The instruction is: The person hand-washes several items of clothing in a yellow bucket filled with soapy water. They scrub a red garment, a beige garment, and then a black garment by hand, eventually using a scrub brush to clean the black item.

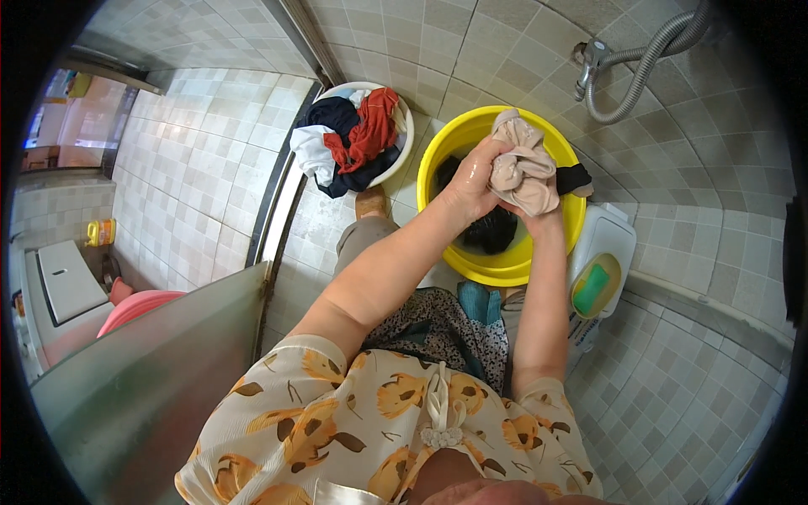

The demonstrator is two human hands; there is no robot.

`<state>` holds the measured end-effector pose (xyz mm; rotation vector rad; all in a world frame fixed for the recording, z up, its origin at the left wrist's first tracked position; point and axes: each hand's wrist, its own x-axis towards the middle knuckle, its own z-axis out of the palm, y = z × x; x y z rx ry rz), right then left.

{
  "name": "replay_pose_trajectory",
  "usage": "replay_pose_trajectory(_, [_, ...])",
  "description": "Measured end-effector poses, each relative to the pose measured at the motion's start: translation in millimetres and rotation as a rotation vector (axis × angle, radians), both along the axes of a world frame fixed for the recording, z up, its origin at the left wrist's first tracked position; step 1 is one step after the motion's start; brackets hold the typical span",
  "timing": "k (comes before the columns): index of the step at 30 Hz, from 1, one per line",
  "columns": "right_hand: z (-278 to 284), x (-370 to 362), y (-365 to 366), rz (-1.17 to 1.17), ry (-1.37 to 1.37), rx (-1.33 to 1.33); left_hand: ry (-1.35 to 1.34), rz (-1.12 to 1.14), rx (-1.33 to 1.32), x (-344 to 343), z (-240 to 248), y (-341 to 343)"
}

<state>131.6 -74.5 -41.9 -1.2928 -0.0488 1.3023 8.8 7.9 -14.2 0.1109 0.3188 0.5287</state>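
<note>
Both of my hands hold a wet, bunched-up beige garment (523,168) above a yellow tub (431,151). My left hand (478,178) grips it from the left side, fingers curled into the fabric. From below, my right hand (539,217) closes on the lower end, its fingers partly hidden by the cloth. Inside the tub, dark cloth (491,234) lies in water, mostly behind my hands and forearm. A black piece of cloth (574,178) hangs over the tub's right rim.
A white basin (407,139) heaped with red, navy and white clothes stands left of the tub. At right, green soap (592,288) sits in a yellowish dish (609,263) on a white container (613,231). A shower hose (652,63) hangs on the wall. A frosted panel (160,370) stands left.
</note>
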Motion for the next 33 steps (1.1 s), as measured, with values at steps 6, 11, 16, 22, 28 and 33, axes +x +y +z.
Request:
replay_pose_trajectory(6, [9.8, -20.4, 5.6, -0.029, 0.319, 0.299, 0.035, -0.051, 0.088, -6.2, 8.2, 5.6])
replay_pose_trajectory(11, [0.0, -19.5, 13.6, 0.426, -1.429, 0.388, 0.078, -0.099, 0.253, -10.3, 24.6, -0.6])
replay_pose_trajectory(16, [3.7, -31.3, -9.3, 0.331, -1.647, 0.288, -0.005, -0.251, 0.290, -19.1, 21.2, -0.6])
replay_pose_trajectory(22, [-17.6, -2.4, -9.8, 0.160, -0.926, 0.156, 0.009, -0.374, 0.358, -24.0, 17.8, 3.4])
replay_pose_trajectory(28, [-39.7, 18.7, 0.3, 0.052, -0.233, 0.126, 0.051, -0.385, 0.394, -26.8, 14.3, 8.9])
replay_pose_trajectory(33, [-38.1, 27.2, -11.5, -0.102, -0.129, 0.210, 0.113, -0.295, 0.404, -23.2, 22.2, 5.1])
